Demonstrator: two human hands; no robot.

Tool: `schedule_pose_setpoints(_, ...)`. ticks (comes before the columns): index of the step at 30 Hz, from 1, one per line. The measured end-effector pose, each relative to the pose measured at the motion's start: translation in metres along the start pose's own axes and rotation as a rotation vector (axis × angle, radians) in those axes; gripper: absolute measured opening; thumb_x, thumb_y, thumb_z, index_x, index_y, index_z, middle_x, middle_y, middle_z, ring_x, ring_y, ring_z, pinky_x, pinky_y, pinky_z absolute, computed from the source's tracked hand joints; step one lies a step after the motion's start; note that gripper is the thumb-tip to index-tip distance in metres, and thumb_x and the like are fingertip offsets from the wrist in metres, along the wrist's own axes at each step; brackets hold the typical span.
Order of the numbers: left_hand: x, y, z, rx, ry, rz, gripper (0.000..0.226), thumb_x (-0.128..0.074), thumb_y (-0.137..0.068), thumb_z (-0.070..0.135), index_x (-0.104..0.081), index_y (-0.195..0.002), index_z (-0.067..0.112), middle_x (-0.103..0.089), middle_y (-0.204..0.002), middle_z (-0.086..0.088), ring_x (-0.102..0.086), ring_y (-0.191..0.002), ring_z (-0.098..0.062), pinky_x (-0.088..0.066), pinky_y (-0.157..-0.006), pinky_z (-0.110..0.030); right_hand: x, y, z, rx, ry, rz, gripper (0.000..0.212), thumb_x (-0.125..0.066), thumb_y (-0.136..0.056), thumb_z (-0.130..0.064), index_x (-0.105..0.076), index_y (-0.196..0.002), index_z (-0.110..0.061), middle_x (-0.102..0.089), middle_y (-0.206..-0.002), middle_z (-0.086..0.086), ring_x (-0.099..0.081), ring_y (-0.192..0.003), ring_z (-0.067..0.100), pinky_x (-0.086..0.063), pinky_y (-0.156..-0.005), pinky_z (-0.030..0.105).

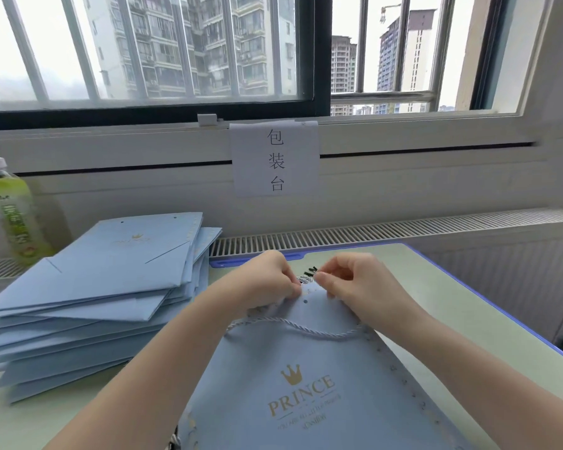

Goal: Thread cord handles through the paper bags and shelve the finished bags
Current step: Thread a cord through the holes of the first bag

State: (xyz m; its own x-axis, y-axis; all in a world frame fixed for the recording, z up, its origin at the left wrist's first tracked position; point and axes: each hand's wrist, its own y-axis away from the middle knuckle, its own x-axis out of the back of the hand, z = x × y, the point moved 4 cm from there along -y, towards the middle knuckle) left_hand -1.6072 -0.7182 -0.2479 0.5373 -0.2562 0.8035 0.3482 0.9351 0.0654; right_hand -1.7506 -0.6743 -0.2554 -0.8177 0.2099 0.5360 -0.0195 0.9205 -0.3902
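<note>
At the far left, a green drink bottle [9, 211] stands upright beside the wall, just behind a stack of flat light-blue paper bags [104, 287] that fans out unevenly and overhangs toward the left edge of the table [442, 306]. The stack's right edge lies near the left forearm, leaving only a narrow strip of bare table between them. At centre, the light-blue PRINCE paper bag [293, 384] lies flat with its open top edge pointing away from the person. The left hand [267, 280] pinches that top edge beside a punched hole, fingers curled on the paper. A grey twisted cord handle [293, 326] drapes across the bag below the hands. The right hand [355, 284] pinches the black-tipped cord end [312, 271] just above the bag's rim. To the right, open tabletop extends to the blue-trimmed table edge. A paper sign [275, 159] hangs on the wall below the window.
</note>
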Motion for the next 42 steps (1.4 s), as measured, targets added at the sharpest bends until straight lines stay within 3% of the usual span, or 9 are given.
schedule_pose_setpoints(4,0.000,0.001,0.002,0.004,0.052,-0.016,0.014,-0.059,-0.086,0.013,-0.068,-0.076,0.013,-0.051,-0.070,-0.010,-0.042,-0.062,-0.021,-0.034,-0.055,-0.026,-0.008,0.006,-0.008,0.207,0.330,-0.026,0.008,-0.059,-0.088,-0.013,-0.066,-0.083,-0.014,-0.062,-0.083,-0.005,-0.055,-0.079,0.011,-0.044,-0.072,0.024)
schedule_pose_setpoints(9,0.004,0.004,0.002,-0.003,0.080,-0.040,0.017,-0.063,-0.088,0.021,-0.068,-0.072,0.018,-0.038,-0.055,-0.002,-0.031,-0.046,-0.014,-0.024,-0.046,-0.022,-0.007,0.012,-0.022,0.314,0.505,-0.087,0.013,-0.047,-0.091,-0.013,-0.045,-0.078,-0.016,-0.046,-0.079,-0.004,-0.042,-0.074,0.018,-0.032,-0.062,0.025)
schedule_pose_setpoints(15,0.006,0.007,0.004,-0.012,0.057,-0.020,0.027,-0.056,-0.091,0.042,-0.054,-0.081,0.018,-0.025,-0.055,0.001,-0.021,-0.042,-0.013,-0.015,-0.039,-0.021,-0.004,0.012,-0.026,0.310,0.575,-0.093,0.011,-0.042,-0.094,-0.009,-0.053,-0.092,-0.012,-0.054,-0.095,0.003,-0.051,-0.083,0.025,-0.042,-0.072,0.034)
schedule_pose_setpoints(22,0.007,0.009,0.008,-0.036,0.067,-0.050,0.023,-0.065,-0.087,0.033,-0.065,-0.068,0.019,-0.036,-0.054,0.003,-0.030,-0.044,-0.010,-0.024,-0.042,-0.020,-0.013,0.011,-0.020,0.414,0.642,-0.088,0.013,-0.054,-0.086,0.000,-0.061,-0.090,-0.010,-0.049,-0.085,0.003,-0.048,-0.063,0.024,-0.046,-0.057,0.039)
schedule_pose_setpoints(26,0.008,0.009,0.006,-0.046,0.085,-0.044,0.022,-0.067,-0.085,0.027,-0.065,-0.064,0.020,-0.041,-0.058,-0.003,-0.034,-0.049,-0.014,-0.026,-0.045,-0.020,-0.014,0.011,-0.020,0.497,0.744,-0.039,0.030,-0.076,-0.057,0.008,-0.058,-0.066,-0.013,-0.044,-0.066,-0.002,-0.028,-0.042,0.013,-0.036,-0.033,0.028)
schedule_pose_setpoints(30,0.008,0.009,0.007,-0.038,0.085,-0.038,0.022,-0.067,-0.084,0.027,-0.065,-0.063,0.019,-0.037,-0.056,-0.003,-0.030,-0.050,-0.016,-0.023,-0.046,-0.023,-0.015,0.009,-0.016,0.564,0.685,-0.049,0.030,-0.076,-0.057,0.011,-0.058,-0.065,-0.012,-0.045,-0.064,-0.001,-0.033,-0.041,0.015,-0.037,-0.031,0.028)
schedule_pose_setpoints(33,0.009,0.009,0.005,-0.027,0.094,-0.038,0.025,-0.068,-0.084,0.028,-0.064,-0.062,0.019,-0.030,-0.049,0.004,-0.024,-0.043,-0.013,-0.019,-0.041,-0.020,-0.015,0.008,-0.017,0.562,0.546,-0.086,0.007,-0.064,-0.076,-0.003,-0.065,-0.075,-0.009,-0.053,-0.071,0.004,-0.045,-0.048,0.020,-0.042,-0.042,0.030)
schedule_pose_setpoints(35,0.010,0.009,0.006,-0.029,0.105,-0.038,0.026,-0.068,-0.084,0.026,-0.063,-0.059,0.019,-0.032,-0.050,0.003,-0.025,-0.042,-0.012,-0.020,-0.041,-0.019,-0.013,0.007,-0.018,0.523,0.448,-0.079,0.014,-0.053,-0.083,-0.014,-0.065,-0.081,-0.009,-0.055,-0.076,0.005,-0.045,-0.058,0.019,-0.038,-0.053,0.026)
schedule_pose_setpoints(42,0.011,0.010,0.007,-0.017,0.134,-0.047,0.019,-0.064,-0.085,0.021,-0.066,-0.069,0.011,-0.035,-0.058,-0.005,-0.026,-0.047,-0.015,-0.022,-0.046,-0.021,-0.016,0.010,-0.020,0.502,0.332,-0.044,0.009,-0.055,-0.079,-0.017,-0.062,-0.080,-0.010,-0.060,-0.079,0.003,-0.053,-0.065,0.020,-0.041,-0.061,0.027)
